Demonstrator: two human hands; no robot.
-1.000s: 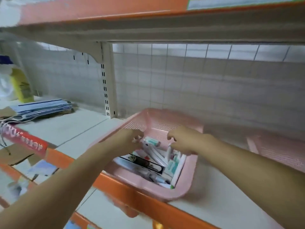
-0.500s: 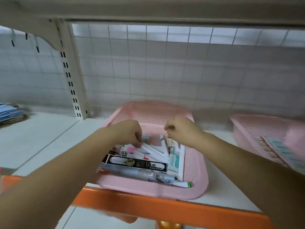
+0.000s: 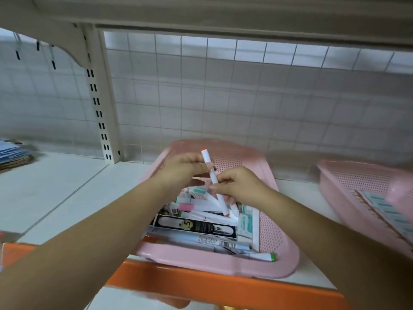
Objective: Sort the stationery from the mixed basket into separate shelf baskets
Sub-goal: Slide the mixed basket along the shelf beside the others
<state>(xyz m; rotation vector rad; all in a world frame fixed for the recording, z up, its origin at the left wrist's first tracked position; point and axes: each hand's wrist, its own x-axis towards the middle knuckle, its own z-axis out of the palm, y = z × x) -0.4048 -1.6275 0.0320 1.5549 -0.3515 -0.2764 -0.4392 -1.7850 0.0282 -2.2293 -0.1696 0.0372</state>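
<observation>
Head-worn camera looks forward and down, close over the shelf point(image 3: 67, 198).

the basket point(image 3: 223, 266) sits at the front of the shelf point(image 3: 67, 198), its near rim over the shelf's lip point(image 3: 201, 285). behind it stands the grid panel point(image 3: 223, 97), with the slotted upright point(image 3: 98, 97) to the rear left. a stack of papers point(image 3: 13, 153) lies at the far left. to the right, apart, sits a second basket point(image 3: 335, 186) with cards point(image 3: 384, 209) in it. in the first basket a long box point(image 3: 194, 224) lies crosswise, a pen point(image 3: 257, 256) before it along the front wall. above the heap a marker point(image 3: 213, 175) stands tilted, gripped between the left hand point(image 3: 181, 168) and the right hand point(image 3: 239, 186).
</observation>
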